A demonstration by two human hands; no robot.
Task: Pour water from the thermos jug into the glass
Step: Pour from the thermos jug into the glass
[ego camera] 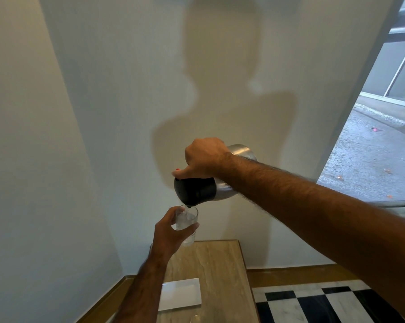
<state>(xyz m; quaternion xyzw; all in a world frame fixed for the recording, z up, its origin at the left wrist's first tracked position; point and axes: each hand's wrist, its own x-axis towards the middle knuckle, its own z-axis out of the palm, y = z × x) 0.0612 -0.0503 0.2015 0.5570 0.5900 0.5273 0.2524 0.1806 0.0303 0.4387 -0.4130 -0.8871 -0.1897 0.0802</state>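
R hand [204,159] wrapped tight on jug [205,188] handle, jug tipped w/ spout right over glass [187,223] rim so water lands inside. L hand [167,236] fingers curled round glass, held up off table [220,276] to meet spout. Glass looks partly full.

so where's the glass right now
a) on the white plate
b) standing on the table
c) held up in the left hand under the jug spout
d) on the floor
c: the left hand holds the glass above the table, under the spout of the tilted jug.
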